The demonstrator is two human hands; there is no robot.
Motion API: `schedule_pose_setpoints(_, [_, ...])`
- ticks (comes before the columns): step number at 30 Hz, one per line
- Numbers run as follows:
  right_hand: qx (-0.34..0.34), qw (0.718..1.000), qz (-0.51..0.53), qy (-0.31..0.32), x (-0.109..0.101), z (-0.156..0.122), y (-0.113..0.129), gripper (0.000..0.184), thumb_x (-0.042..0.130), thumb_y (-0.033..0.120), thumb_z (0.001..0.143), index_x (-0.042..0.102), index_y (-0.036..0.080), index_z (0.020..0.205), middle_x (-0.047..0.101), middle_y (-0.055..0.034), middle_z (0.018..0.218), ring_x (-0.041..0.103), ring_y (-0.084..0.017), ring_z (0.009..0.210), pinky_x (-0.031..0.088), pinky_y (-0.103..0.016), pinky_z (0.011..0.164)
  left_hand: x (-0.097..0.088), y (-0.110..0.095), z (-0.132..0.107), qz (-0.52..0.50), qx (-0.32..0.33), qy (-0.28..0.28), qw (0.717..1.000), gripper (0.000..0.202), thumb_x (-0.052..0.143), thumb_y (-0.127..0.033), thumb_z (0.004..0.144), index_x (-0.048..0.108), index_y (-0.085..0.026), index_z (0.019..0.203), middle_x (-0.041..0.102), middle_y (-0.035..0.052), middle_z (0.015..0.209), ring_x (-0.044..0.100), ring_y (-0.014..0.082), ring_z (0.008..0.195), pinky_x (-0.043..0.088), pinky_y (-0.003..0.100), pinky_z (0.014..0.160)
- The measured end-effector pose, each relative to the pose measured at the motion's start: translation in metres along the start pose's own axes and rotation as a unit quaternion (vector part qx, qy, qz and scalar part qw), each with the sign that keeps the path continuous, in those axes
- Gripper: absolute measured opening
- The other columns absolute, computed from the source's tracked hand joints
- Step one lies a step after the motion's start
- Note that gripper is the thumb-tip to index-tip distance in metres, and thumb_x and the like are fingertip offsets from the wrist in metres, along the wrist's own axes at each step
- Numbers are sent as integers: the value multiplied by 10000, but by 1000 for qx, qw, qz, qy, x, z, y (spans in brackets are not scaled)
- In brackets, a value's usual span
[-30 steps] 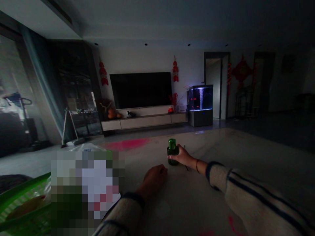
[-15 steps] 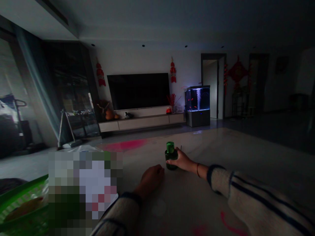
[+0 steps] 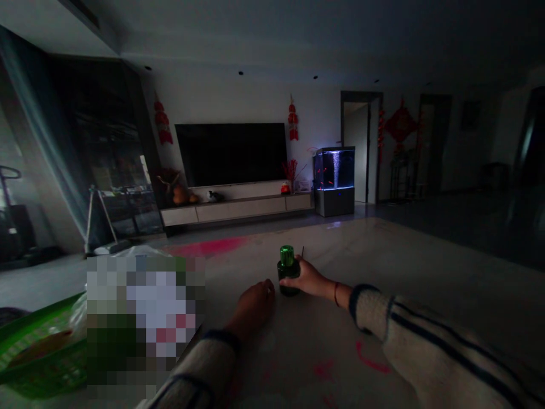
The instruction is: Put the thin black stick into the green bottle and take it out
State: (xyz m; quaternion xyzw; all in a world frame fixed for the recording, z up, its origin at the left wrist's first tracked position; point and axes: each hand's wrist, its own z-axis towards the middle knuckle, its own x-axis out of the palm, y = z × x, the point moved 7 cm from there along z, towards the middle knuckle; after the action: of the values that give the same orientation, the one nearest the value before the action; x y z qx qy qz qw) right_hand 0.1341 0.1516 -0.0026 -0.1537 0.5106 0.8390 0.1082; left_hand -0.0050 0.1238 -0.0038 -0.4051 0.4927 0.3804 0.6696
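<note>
A dark green glass bottle (image 3: 284,270) with a shiny green cap stands upright on the pale tabletop (image 3: 353,255). Wrapped around its body from the right is my right hand (image 3: 310,277), with a red cord at the wrist. Just left of the bottle and apart from it, my left hand (image 3: 254,302) rests with curled fingers. A tiny pale spot shows at those fingertips, too small to name. Behind my right hand a thin dark stick (image 3: 302,251) pokes up; its lower end is hidden.
On the left are a green plastic basket (image 3: 46,372), a clear plastic bag (image 3: 80,309) and a pixelated patch. Pink stains (image 3: 213,246) mark the tabletop. Beyond stand a TV (image 3: 232,153), a low cabinet (image 3: 238,209) and a lit fish tank (image 3: 336,170). The room is dim.
The view has turned slightly to the right, so the scene sits farther left. My right hand keeps its grip on the bottle. The fingers of my left hand have lifted a little.
</note>
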Motion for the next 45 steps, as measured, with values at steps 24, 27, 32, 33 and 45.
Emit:
schedule_pose_setpoints(24, [7,999,15,33,-3,-14,7,612,736,403,510,478,156,1007,614,-65,954,582,-192,887,449,-337,800,17,-13,-11,-136,-88,-56,985,547,515,-264,729,386,-69,1223,528,182,1111,557,213,981,409,298,829])
schedule_pose_setpoints(27, [11,999,35,36,-3,-16,7,590,714,417,550,484,159,1029,609,-71,991,575,-197,925,435,-347,841,18,-10,-9,-177,-58,-47,981,571,577,-258,669,426,-97,1196,532,159,1092,565,213,950,432,284,784])
schedule_pose_setpoints(32, [16,996,73,46,-3,-23,16,518,680,437,597,511,168,1006,618,-62,972,583,-195,908,441,-344,840,18,-4,-11,-231,-16,-35,972,597,622,-305,619,469,-127,1168,544,132,1060,562,207,892,438,308,780])
schedule_pose_setpoints(33, [18,995,80,54,-3,-24,17,504,673,445,604,521,168,997,621,-61,965,585,-197,902,445,-343,833,19,-2,-11,-248,-7,-28,968,598,628,-318,612,476,-135,1161,549,124,1049,559,203,884,439,311,780])
schedule_pose_setpoints(45, [-35,996,5,-79,-23,-13,41,536,623,479,636,494,184,1064,598,-91,1026,576,-199,911,452,-345,806,25,-3,-12,-380,-9,-34,924,762,711,-294,540,401,-153,1222,594,128,1024,559,229,945,440,338,786])
